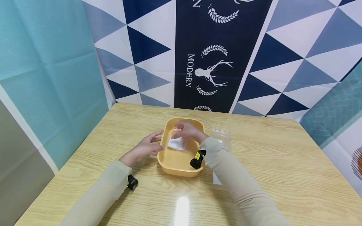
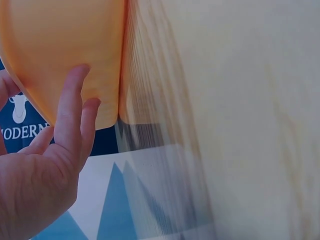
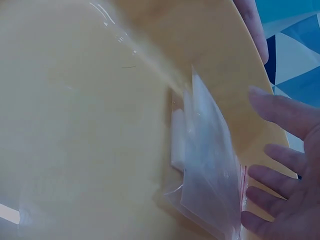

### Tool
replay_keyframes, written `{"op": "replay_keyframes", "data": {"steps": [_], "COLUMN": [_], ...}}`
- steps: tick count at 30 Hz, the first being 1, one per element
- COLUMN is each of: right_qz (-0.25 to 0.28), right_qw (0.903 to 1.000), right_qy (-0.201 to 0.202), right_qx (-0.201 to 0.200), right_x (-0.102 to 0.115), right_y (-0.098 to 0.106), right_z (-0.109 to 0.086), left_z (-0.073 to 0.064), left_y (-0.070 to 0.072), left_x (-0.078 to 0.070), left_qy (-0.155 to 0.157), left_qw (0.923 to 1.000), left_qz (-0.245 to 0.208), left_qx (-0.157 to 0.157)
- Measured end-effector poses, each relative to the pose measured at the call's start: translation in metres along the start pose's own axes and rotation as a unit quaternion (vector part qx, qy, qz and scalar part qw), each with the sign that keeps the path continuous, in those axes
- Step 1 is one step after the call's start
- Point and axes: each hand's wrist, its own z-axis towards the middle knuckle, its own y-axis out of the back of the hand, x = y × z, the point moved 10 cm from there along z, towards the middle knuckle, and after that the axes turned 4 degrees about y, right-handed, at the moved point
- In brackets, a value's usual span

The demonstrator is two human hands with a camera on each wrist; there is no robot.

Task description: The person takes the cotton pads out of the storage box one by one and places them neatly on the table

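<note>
A shallow yellow-orange plastic basin [image 1: 178,172] stands on the wooden table. Inside it lies a small clear zip bag [image 3: 210,150] with something white in it; the red zip edge faces my right fingers. My right hand [image 1: 187,130] is over the basin, slightly blurred. In the right wrist view its thumb and fingers are spread beside the bag's zip edge, not closed round it. At the basin's left side is my left hand [image 1: 145,146], its fingers extended against the wall. The left wrist view shows these fingers [image 2: 70,115] near the orange side.
Right of the basin lies another clear zip bag [image 1: 222,135], partly hidden by my right arm, with a white edge [image 1: 216,179] showing below. A patterned cloth [image 1: 150,53] hangs behind the table [image 1: 271,150], and a teal cloth [image 1: 62,78] stands at the left.
</note>
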Motion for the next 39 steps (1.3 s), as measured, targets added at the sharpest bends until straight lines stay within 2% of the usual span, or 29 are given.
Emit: {"op": "replay_keyframes", "data": {"steps": [6,12,17,22,28,34,39], "right_qz": [-0.034,-0.030,-0.032,-0.039,-0.086,-0.072,-0.084], "right_qw": [0.9961,0.9913,0.9887,0.9890,0.9906,0.9929,0.9931], "right_qy": [-0.004,-0.042,-0.046,-0.046,-0.002,0.014,0.027], "right_qx": [0.081,0.121,0.139,0.135,0.107,0.094,0.077], "right_x": [-0.001,-0.009,-0.012,-0.014,-0.004,0.002,0.007], "right_y": [-0.017,-0.026,-0.030,-0.029,-0.022,-0.017,-0.010], "right_z": [-0.003,-0.008,-0.009,-0.007,-0.004,-0.004,-0.004], "left_z": [-0.001,-0.001,0.000,0.000,0.000,0.000,0.000], "left_y": [0.000,0.000,0.000,0.001,0.001,0.000,0.000], "left_x": [0.000,0.000,0.000,0.001,0.001,0.000,0.001], "left_qy": [-0.001,-0.007,-0.007,-0.007,-0.007,-0.007,-0.004], "left_qw": [1.0000,1.0000,0.9999,0.9999,0.9999,0.9999,0.9999], "left_qz": [0.001,0.006,0.010,0.009,0.008,0.010,0.011], "left_qx": [0.003,0.004,0.002,0.000,0.001,0.003,-0.004]}}
